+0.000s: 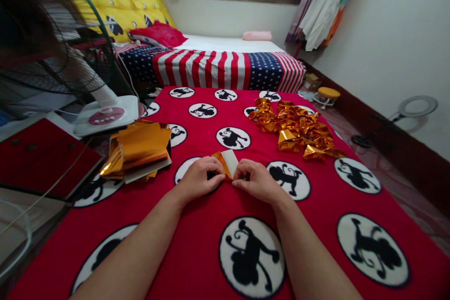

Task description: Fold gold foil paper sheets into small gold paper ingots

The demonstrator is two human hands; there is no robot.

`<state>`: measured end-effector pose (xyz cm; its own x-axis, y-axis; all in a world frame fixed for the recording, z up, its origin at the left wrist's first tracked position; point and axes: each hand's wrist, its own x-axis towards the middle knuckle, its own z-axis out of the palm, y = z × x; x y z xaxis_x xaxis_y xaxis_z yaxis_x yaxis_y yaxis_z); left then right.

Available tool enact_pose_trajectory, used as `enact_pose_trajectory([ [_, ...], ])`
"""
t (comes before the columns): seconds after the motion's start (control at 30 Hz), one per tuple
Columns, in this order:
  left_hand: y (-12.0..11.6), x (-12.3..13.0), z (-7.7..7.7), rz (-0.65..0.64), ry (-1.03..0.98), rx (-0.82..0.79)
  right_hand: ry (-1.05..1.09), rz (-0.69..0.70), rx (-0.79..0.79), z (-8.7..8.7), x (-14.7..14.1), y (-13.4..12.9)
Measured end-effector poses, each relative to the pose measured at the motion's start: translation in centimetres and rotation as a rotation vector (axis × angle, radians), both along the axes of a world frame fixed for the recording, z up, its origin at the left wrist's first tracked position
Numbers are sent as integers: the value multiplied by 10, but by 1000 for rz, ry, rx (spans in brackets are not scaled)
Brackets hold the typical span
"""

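Between my two hands is a small sheet of gold foil paper [230, 161], partly folded, with gold on its left part and a pale side showing on the right. My left hand [202, 177] is closed with thumb and fingers pinching the paper's left lower edge. At the right lower edge, my right hand [256, 179] pinches the same paper. The fingers hide the lower part of the fold. To the left lies a stack of flat gold foil sheets [140, 145]. A heap of folded gold foil pieces [298, 126] lies to the right, farther back.
A red cloth with monkey prints [207, 262] covers the surface under my hands. An electric fan [105, 108] stands at the left, by a dark red box [45, 159]. Behind is a bed with a striped cover [204, 68]. A yellow stool [328, 93] sits at the right.
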<state>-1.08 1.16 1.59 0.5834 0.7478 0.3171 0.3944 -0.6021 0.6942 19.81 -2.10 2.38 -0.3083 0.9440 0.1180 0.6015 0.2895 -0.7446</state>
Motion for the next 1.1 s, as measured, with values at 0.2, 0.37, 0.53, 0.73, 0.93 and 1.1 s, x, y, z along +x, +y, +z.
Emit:
enact_pose_trajectory([
  [0.2, 1, -1, 1, -22, 1, -15, -60, 12, -1, 2, 0, 0],
  [0.37, 2, -1, 2, -30, 1, -15, -89, 18, -20, 4, 0, 0],
  [0.53, 2, 0, 2, -23, -1, -30, -89, 14, -18, 6, -1, -1],
  [0.73, 2, 0, 2, -24, -21, -39, -29, 31, -66, 3, 4, -1],
  [0.93, 3, -1, 1, -27, -23, -44, 59, -14, -139, 0, 8, 0],
  [1.1, 3, -1, 1, -35, -19, -57, 19, -64, -141, 2, 3, 0],
])
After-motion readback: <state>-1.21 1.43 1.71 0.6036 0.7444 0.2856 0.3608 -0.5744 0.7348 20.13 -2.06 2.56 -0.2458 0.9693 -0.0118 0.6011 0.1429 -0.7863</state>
